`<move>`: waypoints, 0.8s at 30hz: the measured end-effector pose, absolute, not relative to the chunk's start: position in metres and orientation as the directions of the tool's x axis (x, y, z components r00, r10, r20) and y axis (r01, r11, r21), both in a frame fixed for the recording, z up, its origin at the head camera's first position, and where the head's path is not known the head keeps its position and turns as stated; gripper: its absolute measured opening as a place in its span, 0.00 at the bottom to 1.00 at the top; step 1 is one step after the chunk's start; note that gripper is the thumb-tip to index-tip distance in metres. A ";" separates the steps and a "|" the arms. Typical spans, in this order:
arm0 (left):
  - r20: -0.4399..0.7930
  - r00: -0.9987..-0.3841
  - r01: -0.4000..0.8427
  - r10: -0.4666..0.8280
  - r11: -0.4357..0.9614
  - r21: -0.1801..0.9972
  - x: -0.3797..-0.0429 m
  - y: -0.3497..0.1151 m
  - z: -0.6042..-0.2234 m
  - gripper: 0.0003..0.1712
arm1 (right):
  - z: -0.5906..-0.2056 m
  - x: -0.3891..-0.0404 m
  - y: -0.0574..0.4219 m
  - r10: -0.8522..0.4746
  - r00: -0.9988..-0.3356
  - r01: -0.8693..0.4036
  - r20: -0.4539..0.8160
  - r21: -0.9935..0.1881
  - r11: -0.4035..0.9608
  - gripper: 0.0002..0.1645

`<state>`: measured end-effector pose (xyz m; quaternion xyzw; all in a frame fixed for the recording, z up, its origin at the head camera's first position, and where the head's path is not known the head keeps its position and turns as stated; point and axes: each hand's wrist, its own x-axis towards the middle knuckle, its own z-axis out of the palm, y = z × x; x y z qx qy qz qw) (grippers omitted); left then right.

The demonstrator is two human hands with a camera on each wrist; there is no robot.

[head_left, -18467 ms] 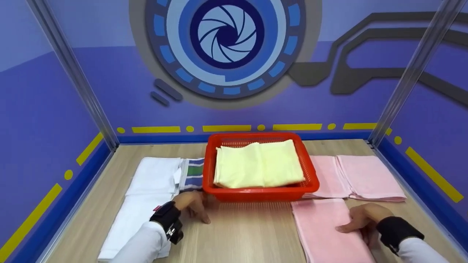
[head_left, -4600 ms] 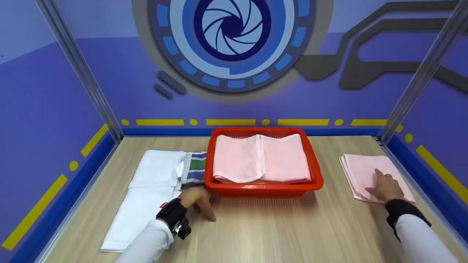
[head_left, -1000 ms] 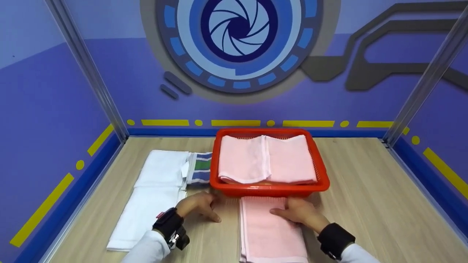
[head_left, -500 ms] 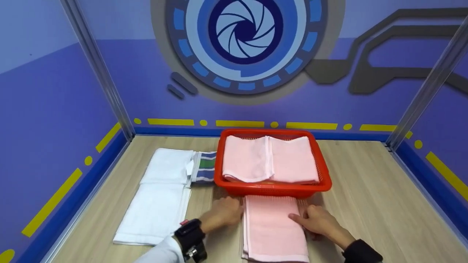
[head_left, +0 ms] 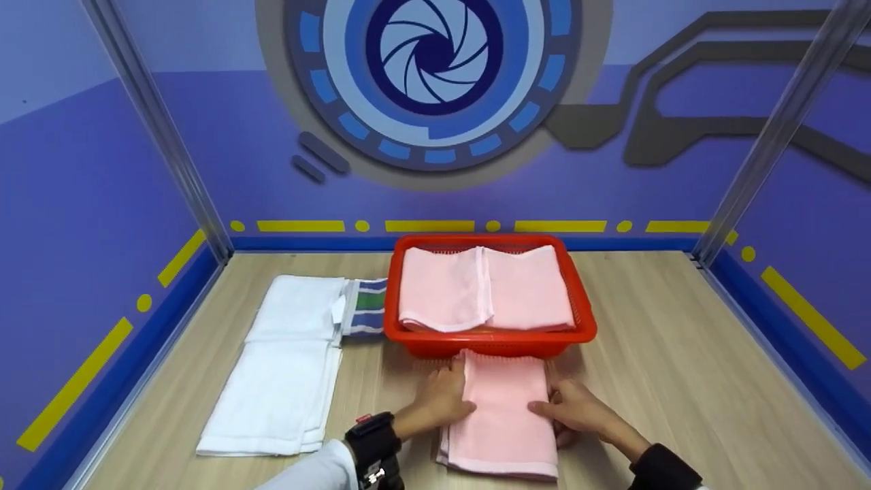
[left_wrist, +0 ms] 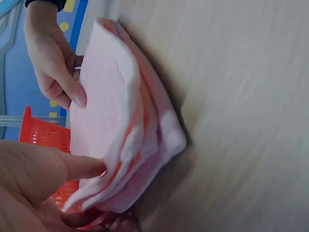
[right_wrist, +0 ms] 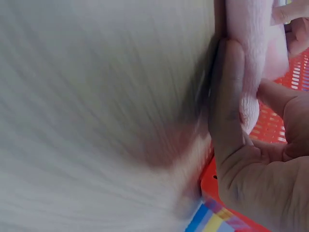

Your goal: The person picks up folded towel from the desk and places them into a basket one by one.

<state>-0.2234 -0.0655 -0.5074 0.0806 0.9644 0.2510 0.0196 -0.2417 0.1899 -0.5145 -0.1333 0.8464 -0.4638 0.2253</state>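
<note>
A folded pink towel (head_left: 507,422) lies in front of the red basket, its far edge raised a little. My left hand (head_left: 441,398) grips its left side, with the thumb on top and the fingers underneath in the left wrist view. On the opposite side my right hand (head_left: 578,408) pinches the towel between thumb and fingers; the right wrist view shows the towel's thick folded edge (right_wrist: 251,63) between them. Just behind, the red basket (head_left: 490,337) holds another folded pink towel (head_left: 531,289) on top. Whatever lies beneath that towel is hidden.
White folded towels (head_left: 272,401) lie to the left on the wooden table (head_left: 680,381). Between them and the basket is a blue, green and white striped towel (head_left: 369,309). Blue-purple panels (head_left: 224,156) enclose the back and sides.
Pink towel now tops the basket, where yellow showed earlier. My right hand brought the second pink towel from the right to the front; my left hand moved right and took its left side.
</note>
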 end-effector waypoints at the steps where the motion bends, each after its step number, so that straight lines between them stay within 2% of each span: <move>1: 0.014 -0.986 0.150 0.167 0.837 0.526 -0.223 -0.065 -0.509 0.43 | -0.515 -0.241 0.190 -0.430 -0.864 -0.008 -0.261 -0.848 0.530 0.16; 6: -0.002 -0.992 0.081 0.124 0.657 0.750 -0.222 -0.073 -0.510 0.41 | -0.514 -0.237 0.191 -0.385 -0.881 0.036 -0.274 -0.851 0.523 0.17; 9: -0.140 -0.987 -0.074 0.075 0.563 0.823 -0.219 -0.084 -0.506 0.30 | -0.512 -0.234 0.192 -0.340 -0.897 0.070 -0.283 -0.849 0.524 0.17; 12: -0.308 -0.949 -0.235 0.073 0.489 0.840 -0.216 -0.094 -0.501 0.15 | -0.512 -0.235 0.190 -0.326 -0.905 0.064 -0.275 -0.844 0.532 0.17; 14: -0.377 -0.920 -0.295 0.105 0.447 0.845 -0.214 -0.098 -0.500 0.12 | -0.514 -0.235 0.188 -0.342 -0.906 0.033 -0.251 -0.845 0.533 0.17; 16: -0.389 -0.908 -0.299 0.153 0.412 0.861 -0.214 -0.100 -0.498 0.10 | -0.516 -0.235 0.187 -0.371 -0.901 0.009 -0.226 -0.863 0.506 0.17; 19: -0.389 -0.893 -0.296 0.224 0.360 0.885 -0.216 -0.101 -0.495 0.06 | -0.514 -0.235 0.185 -0.387 -0.903 0.001 -0.185 -0.903 0.430 0.24; 24: -0.387 -0.855 -0.284 0.347 0.311 0.907 -0.219 -0.105 -0.463 0.04 | -0.476 -0.233 0.193 -0.365 -0.912 0.048 -0.186 -0.933 0.356 0.28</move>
